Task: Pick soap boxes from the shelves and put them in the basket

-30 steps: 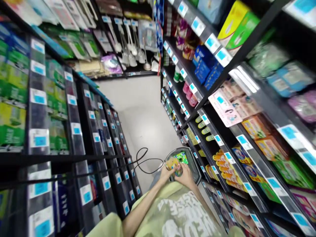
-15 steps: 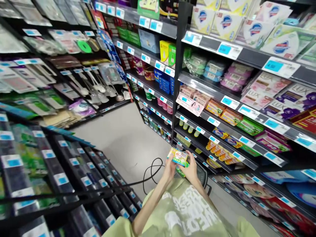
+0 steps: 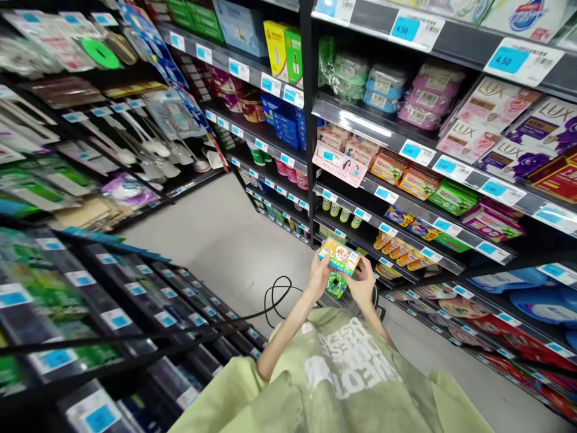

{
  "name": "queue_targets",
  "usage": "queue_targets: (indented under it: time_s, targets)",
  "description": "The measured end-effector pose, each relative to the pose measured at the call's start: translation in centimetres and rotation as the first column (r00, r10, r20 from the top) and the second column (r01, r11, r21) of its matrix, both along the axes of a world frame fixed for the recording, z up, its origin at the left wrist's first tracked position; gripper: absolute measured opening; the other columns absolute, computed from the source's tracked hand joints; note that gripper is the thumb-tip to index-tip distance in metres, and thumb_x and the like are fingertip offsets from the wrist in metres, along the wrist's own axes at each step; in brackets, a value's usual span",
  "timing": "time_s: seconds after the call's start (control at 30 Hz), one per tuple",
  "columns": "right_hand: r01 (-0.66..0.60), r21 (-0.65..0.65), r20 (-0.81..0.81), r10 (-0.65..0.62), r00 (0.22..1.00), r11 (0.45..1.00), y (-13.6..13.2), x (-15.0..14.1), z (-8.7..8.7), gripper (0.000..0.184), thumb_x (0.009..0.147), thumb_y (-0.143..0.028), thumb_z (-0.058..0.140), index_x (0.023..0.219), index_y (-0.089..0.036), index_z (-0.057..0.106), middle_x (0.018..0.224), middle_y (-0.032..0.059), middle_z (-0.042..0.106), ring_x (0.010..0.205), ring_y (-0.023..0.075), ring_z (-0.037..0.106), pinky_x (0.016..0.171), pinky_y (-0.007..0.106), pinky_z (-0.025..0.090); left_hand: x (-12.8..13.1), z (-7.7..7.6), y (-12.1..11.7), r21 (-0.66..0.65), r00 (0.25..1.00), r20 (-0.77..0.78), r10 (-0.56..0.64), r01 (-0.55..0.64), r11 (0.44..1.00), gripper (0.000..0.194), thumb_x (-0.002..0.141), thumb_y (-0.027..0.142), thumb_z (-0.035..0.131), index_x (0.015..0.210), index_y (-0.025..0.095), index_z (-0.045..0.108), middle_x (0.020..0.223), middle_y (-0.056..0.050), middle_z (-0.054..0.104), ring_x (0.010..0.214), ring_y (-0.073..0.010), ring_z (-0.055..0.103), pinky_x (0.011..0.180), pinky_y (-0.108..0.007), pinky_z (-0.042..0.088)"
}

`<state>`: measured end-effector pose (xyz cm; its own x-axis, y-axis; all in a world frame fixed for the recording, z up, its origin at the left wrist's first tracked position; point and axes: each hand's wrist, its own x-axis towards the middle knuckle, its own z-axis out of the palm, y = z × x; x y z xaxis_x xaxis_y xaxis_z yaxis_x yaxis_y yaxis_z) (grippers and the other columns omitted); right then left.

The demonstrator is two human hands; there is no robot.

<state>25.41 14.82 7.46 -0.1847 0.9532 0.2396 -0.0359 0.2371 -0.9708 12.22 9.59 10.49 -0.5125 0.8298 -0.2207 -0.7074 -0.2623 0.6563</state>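
Between my two hands is a small yellow, white and blue-green box (image 3: 339, 255), its printed broad face turned up toward me. It looks like a packaged soap box. My left hand (image 3: 319, 273) grips its left end, fingers closed on the edge. At the lower right corner, my right hand (image 3: 362, 284) holds the other end with bent fingers. Below the box, a green patterned package (image 3: 336, 285) lies in a dark shopping basket (image 3: 375, 296), partly hidden by my hands and shirt.
Shelves with soap boxes (image 3: 466, 139) and plastic soap dishes (image 3: 426, 99) rise ahead and to the right. Hanging utensils (image 3: 148, 135) line the left rack. A black cable (image 3: 277, 294) loops over the grey floor (image 3: 198, 234). Slanted shelf racks (image 3: 112, 288) stand close on my left.
Both hands have brought the box slightly up and to the right, its face now more visible. The view has tilted down, so the shelves appear higher. The green package shows more.
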Motion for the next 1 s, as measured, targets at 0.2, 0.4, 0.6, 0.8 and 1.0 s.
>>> queue_targets:
  time_s: [0.2, 0.4, 0.6, 0.8, 1.0]
  targets:
    - [-0.010, 0.057, 0.003, 0.010, 1.000, 0.998, -0.6, -0.2, 0.4, 0.074, 0.071, -0.043, 0.100, 0.137, -0.024, 0.071, 0.144, 0.0157, 0.067, 0.122, 0.0310, 0.074, 0.090, 0.043, 0.072, -0.7, 0.4, -0.4, 0.003, 1.000, 0.020, -0.015, 0.015, 1.000, 0.069, 0.071, 0.057, 0.098, 0.125, 0.021, 0.073, 0.120, -0.008, 0.081, 0.106, -0.0269, 0.076, 0.088, -0.036, 0.057]
    - [0.014, 0.086, 0.025, -0.016, 1.000, 0.996, -1.0, -0.2, -0.1, 0.071, 0.074, -0.043, 0.098, 0.137, -0.024, 0.071, 0.143, 0.0151, 0.067, 0.121, 0.0301, 0.075, 0.087, 0.042, 0.073, -0.9, 0.1, -0.5, -0.025, 0.999, 0.042, -0.033, 0.034, 0.999, 0.069, 0.071, 0.057, 0.097, 0.125, 0.020, 0.073, 0.115, -0.009, 0.083, 0.102, -0.0278, 0.077, 0.087, -0.037, 0.057]
    - [0.011, 0.102, -0.010, -0.010, 1.000, 0.995, -1.0, -0.1, 0.4, 0.067, 0.075, -0.041, 0.098, 0.135, -0.025, 0.073, 0.141, 0.0137, 0.068, 0.122, 0.0297, 0.074, 0.087, 0.041, 0.073, -0.7, 0.6, -0.3, -0.013, 0.998, 0.057, -0.034, 0.035, 0.999, 0.065, 0.071, 0.056, 0.096, 0.120, 0.019, 0.075, 0.117, -0.011, 0.084, 0.107, -0.0312, 0.078, 0.091, -0.041, 0.061]
    - [-0.004, 0.116, -0.025, 0.007, 1.000, 0.993, -1.1, -0.2, 1.2, 0.067, 0.078, -0.040, 0.097, 0.139, -0.027, 0.072, 0.141, 0.0120, 0.068, 0.119, 0.0275, 0.076, 0.088, 0.040, 0.073, -0.5, 1.5, -0.3, -0.001, 0.999, 0.039, -0.034, 0.034, 0.999, 0.065, 0.071, 0.059, 0.094, 0.119, 0.019, 0.076, 0.116, -0.011, 0.084, 0.114, -0.0350, 0.078, 0.095, -0.044, 0.062]
    - [0.003, 0.137, -0.013, -0.001, 1.000, 0.991, -1.0, -0.3, 1.4, 0.067, 0.077, -0.042, 0.097, 0.137, -0.027, 0.072, 0.140, 0.0130, 0.069, 0.118, 0.0283, 0.076, 0.087, 0.040, 0.073, -0.6, 1.7, -0.3, -0.003, 0.999, 0.029, -0.038, 0.038, 0.999, 0.058, 0.072, 0.058, 0.093, 0.112, 0.019, 0.077, 0.110, -0.010, 0.085, 0.114, -0.0355, 0.078, 0.095, -0.045, 0.063]
